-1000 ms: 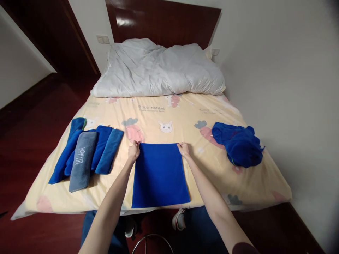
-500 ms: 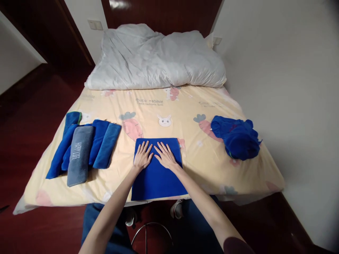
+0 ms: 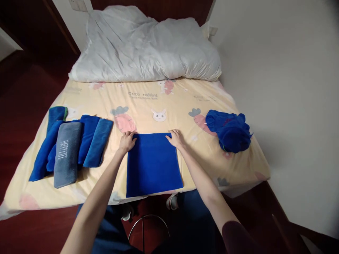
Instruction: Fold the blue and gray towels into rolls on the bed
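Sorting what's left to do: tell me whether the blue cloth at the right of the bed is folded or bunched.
Bunched. The blue cloth lies in a rumpled heap with uneven lumps, no flat edges.

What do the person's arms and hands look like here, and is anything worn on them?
Both arms are bare from wrist to above the elbow. The left hand and the right hand wear no gloves, and no rings, watch or bracelets can be made out. At the bottom edge, a dark maroon sleeve covers the right upper arm. No sleeve shows on the left arm.
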### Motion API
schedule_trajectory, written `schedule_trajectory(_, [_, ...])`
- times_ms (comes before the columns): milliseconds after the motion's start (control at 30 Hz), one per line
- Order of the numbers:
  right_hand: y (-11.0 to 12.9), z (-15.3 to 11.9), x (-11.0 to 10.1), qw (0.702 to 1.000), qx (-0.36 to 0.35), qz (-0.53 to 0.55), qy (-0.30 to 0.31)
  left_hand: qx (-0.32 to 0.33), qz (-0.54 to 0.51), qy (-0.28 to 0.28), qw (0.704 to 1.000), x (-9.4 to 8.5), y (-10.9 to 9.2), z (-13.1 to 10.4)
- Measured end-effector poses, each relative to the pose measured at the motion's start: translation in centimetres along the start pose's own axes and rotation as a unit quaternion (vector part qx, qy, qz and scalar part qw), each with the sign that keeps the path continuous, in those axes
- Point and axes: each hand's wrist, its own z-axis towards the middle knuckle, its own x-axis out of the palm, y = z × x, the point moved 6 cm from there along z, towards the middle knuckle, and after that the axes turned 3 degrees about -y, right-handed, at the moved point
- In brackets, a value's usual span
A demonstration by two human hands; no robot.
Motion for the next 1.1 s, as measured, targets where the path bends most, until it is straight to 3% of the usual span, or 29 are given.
schedule_trajectory(100, [-1.2,2.1,0.0,0.994,0.005,0.054,0.096,0.037,-0.029,0.117,0.992,-0.3,0.9,2.8])
schedule_trajectory(200, [-2.1,3.0,0.5,0.986,0.044,0.1,0.128,0.041,-0.049,0.167,0.984,-0.8,1.0,4.0])
schedule_trajectory(400, [-2.1,2.1,0.7,0.972,0.064,0.21,0.079,-0.006,-0.056,0.116,0.992,-2.5,0.6,3.1])
schedule_trajectory(533, [-1.3,0.5,-1.6,0.96,0.056,0.271,0.027,-0.022,-0.083,0.058,0.995,-5.4,-0.2,0.9])
schedule_trajectory(667, [0.6,-4.1,-6.8,0.935,0.008,0.353,-0.027,0.003,-0.154,0.001,0.988,-10.4,-1.8,-4.1])
schedule_trajectory(900, [4.2,-18.1,-18.8,0.942,-0.048,0.333,-0.02,0.071,-0.23,-0.027,0.97,-21.1,-5.7,-18.2])
schedule_trajectory(967, [5.6,-21.7,-21.9,0.94,-0.079,0.331,-0.006,0.084,-0.237,-0.01,0.968,-24.0,-6.9,-21.9])
schedule_trajectory(1100, [7.7,-26.8,-26.6,0.939,-0.116,0.324,0.003,0.071,-0.307,0.098,0.944,-28.2,-8.5,-27.1])
